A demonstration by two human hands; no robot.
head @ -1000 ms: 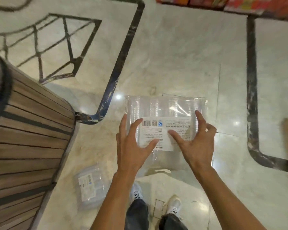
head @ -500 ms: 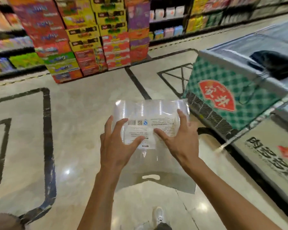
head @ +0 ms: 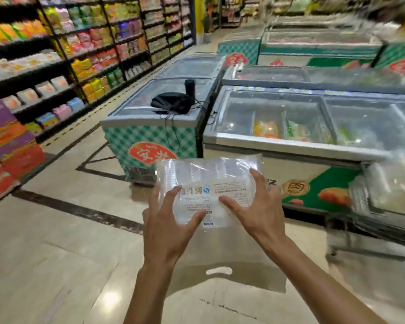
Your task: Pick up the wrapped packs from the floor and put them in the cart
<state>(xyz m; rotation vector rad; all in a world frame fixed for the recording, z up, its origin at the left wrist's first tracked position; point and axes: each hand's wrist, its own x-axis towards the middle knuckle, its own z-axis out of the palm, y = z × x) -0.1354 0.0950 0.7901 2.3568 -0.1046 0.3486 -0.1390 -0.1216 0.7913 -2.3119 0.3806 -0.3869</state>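
A clear wrapped pack (head: pixel 208 174) with a white printed label is up in the air at about waist height, in front of the freezers. My left hand (head: pixel 166 220) grips its left side with the thumb across the label. My right hand (head: pixel 255 202) grips its right side the same way. A loose plastic flap with a handle slot (head: pixel 220 270) hangs below the pack. At the right edge, blurred, stands the cart (head: pixel 369 228) with what looks like more clear packs (head: pixel 393 183) in it, to the right of my hands.
Glass-topped chest freezers (head: pixel 290 141) stand straight ahead; a black bag (head: pixel 173 102) lies on the left one (head: pixel 150 136). Stocked shelves (head: pixel 56 66) and stacked boxes (head: pixel 7 146) line the left side. Open marble floor (head: pixel 56 242) lies to my left.
The pack came up off the floor in both hands. My view swung from the floor up to the freezers, and the cart came into sight at the right.
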